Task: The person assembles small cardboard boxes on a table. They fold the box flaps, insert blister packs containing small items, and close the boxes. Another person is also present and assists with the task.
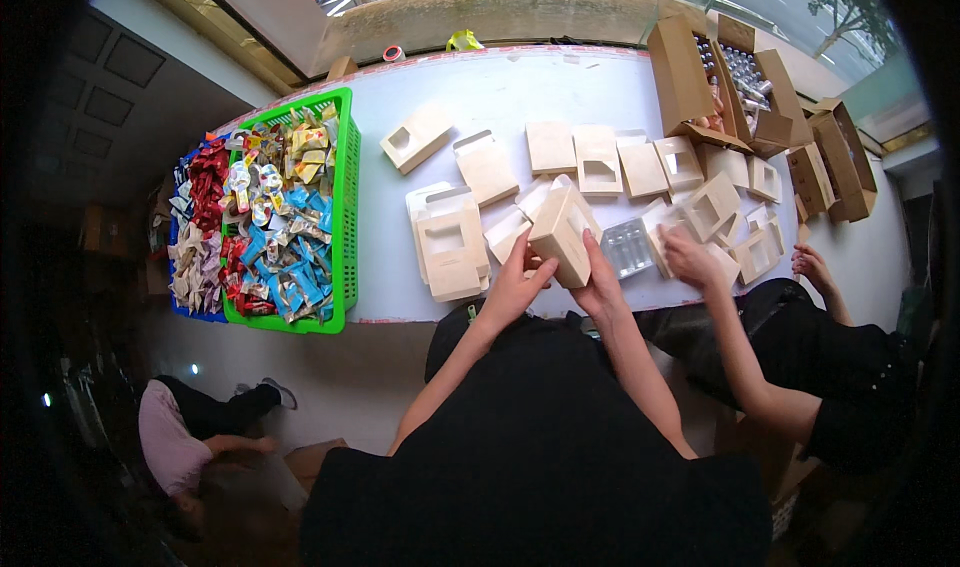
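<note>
Between my two hands, tilted above the table's near edge, is a cream cardboard box [562, 232]. My left hand [517, 282] grips its lower left side, thumb against the face. On its right side, my right hand [597, 279] has its fingers wrapped round the edge. Left of my hands lies a stack of flat cream boxes [452, 242] with cut-out windows. A clear plastic tray [627, 249] with several compartments rests just right of my right hand. More cream boxes, among them a windowed one [598, 161], lie beyond the held box.
A green basket [346, 207] full of small colourful packets stands at the left, beside a blue one. At the back right are open cartons [683, 77] holding small bottles. A co-worker's hand [690, 257] reaches among boxes at the right. Another person [185, 427] bends low at the lower left.
</note>
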Demonstrator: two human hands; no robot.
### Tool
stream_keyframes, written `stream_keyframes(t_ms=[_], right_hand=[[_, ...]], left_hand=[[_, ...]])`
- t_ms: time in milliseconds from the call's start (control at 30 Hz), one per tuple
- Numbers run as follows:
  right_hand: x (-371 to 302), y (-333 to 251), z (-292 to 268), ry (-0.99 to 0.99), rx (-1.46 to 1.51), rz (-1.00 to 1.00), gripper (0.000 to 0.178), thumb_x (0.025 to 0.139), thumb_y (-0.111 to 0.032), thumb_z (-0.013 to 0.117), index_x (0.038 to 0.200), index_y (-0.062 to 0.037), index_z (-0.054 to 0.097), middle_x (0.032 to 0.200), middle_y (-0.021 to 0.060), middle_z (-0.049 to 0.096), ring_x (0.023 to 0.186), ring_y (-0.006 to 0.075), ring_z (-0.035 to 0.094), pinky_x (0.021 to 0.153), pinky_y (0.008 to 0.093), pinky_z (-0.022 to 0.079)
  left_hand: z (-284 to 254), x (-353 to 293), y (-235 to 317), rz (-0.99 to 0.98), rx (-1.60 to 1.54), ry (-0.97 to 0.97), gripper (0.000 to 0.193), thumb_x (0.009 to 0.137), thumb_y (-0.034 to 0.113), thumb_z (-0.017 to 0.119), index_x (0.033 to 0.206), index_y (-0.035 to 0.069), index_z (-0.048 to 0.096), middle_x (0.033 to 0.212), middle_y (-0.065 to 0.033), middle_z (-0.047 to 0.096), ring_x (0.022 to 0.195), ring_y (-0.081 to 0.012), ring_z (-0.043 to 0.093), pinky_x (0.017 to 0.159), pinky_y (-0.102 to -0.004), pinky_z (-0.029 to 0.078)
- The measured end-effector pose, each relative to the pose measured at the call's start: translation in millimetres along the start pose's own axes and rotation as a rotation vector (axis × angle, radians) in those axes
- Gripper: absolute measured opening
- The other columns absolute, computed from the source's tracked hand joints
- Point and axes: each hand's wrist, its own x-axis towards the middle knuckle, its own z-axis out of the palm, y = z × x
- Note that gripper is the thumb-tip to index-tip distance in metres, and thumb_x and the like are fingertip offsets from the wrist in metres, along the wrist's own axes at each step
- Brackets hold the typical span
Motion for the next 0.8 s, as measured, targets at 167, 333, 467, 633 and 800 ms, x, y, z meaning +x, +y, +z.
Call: stream_keyframes(t_ms=[167, 333, 467, 633, 800], right_hand=[[2.1, 7.6, -5.9, -0.143, 0.218, 0.188, 0.046, 0.088, -0.04, 0.04, 0.122, -0.0088, 0.04, 0.111, 0.0067, 0.051, 0.099, 0.0187, 0.051, 0.083, 0.0332, 0.044], [-4.5, 7.8, 3.3, -0.122, 0.303, 0.295, 0.046, 0.087, -0.041, 0.043, 0.122, -0.0118, 0.04, 0.112, 0.0054, 0.051, 0.099, 0.0184, 0.051, 0.084, 0.0313, 0.043], [-13.4, 12.5, 8.7, -0.104, 0.255, 0.217, 0.052, 0.086, -0.039, 0.046, 0.127, -0.0107, 0.032, 0.121, 0.0068, 0.044, 0.107, 0.0209, 0.047, 0.09, 0.0353, 0.04], [-15.9, 20.1, 19.9, 0.002, 0.029, -0.107, 0.051, 0.085, -0.032, 0.052, 0.124, -0.0055, 0.032, 0.117, 0.008, 0.046, 0.106, 0.0198, 0.046, 0.089, 0.0326, 0.039], [-10.5, 33.7, 22.5, 0.165, -0.238, -0.507, 0.047, 0.08, -0.02, 0.061, 0.116, 0.0011, 0.039, 0.108, 0.0087, 0.049, 0.097, 0.0159, 0.049, 0.082, 0.028, 0.04]], left_hand=[[-2.2, -7.7, 24.0, 0.167, 0.153, 0.056, 0.055, 0.082, 0.016, 0.056, 0.13, 0.009, 0.03, 0.1, -0.0143, 0.056, 0.078, -0.0172, 0.058, 0.064, -0.0283, 0.05], [-15.9, -10.7, 25.1, 0.259, 0.466, 0.094, 0.055, 0.08, 0.012, 0.055, 0.129, 0.009, 0.032, 0.085, -0.0148, 0.061, 0.075, -0.0207, 0.062, 0.066, -0.0301, 0.05], [-23.9, -10.1, 23.2, 0.269, 0.482, 0.18, 0.044, 0.078, 0.012, 0.056, 0.119, 0.006, 0.041, 0.074, -0.0141, 0.061, 0.069, -0.0218, 0.063, 0.063, -0.0308, 0.049], [-20.0, -8.8, 16.4, 0.241, 0.417, 0.366, 0.013, 0.078, 0.009, 0.057, 0.083, 0.001, 0.049, 0.063, -0.0086, 0.057, 0.057, -0.0167, 0.06, 0.052, -0.0272, 0.046], [-16.5, -3.0, -4.0, 0.161, 0.084, 0.416, 0.011, 0.08, 0.008, 0.057, 0.088, 0.0, 0.056, 0.071, -0.0027, 0.058, 0.061, -0.0119, 0.057, 0.048, -0.0212, 0.042]])
